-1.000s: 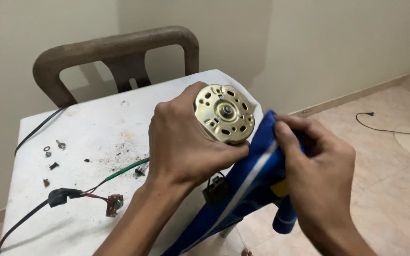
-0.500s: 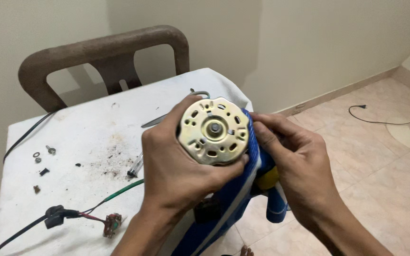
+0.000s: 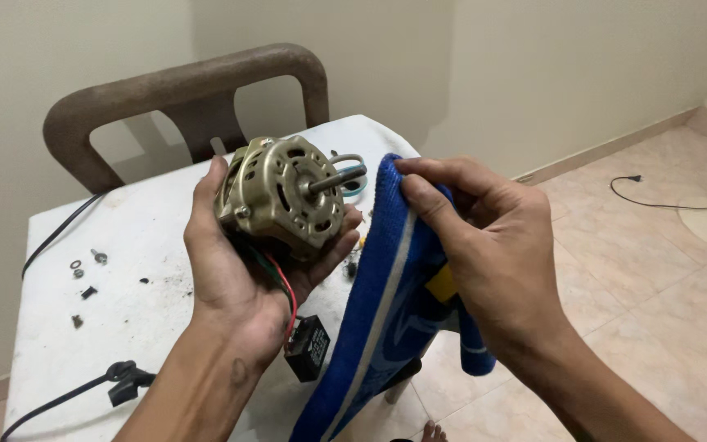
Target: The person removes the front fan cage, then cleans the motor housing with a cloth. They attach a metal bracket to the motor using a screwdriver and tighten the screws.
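Left fingers (image 3: 206, 209) around motor (image 3: 284, 192), right fingers (image 3: 435, 200) pinching blue cloth (image 3: 378, 311), its lower end cut off.

Motor (image 3: 281, 196) and blue cloth (image 3: 378, 303), both held up over the white table (image 3: 108, 327).

Motor: brass-coloured vented round housing, steel shaft sticking out toward the cloth, tilted, above the table's near-right part. Red and green wires drop from its underside to a small black box (image 3: 308, 347), probably a capacitor, hanging at the table's front edge. Cloth: blue with a pale stripe, draped just right of the motor, lower end hanging past the table edge.
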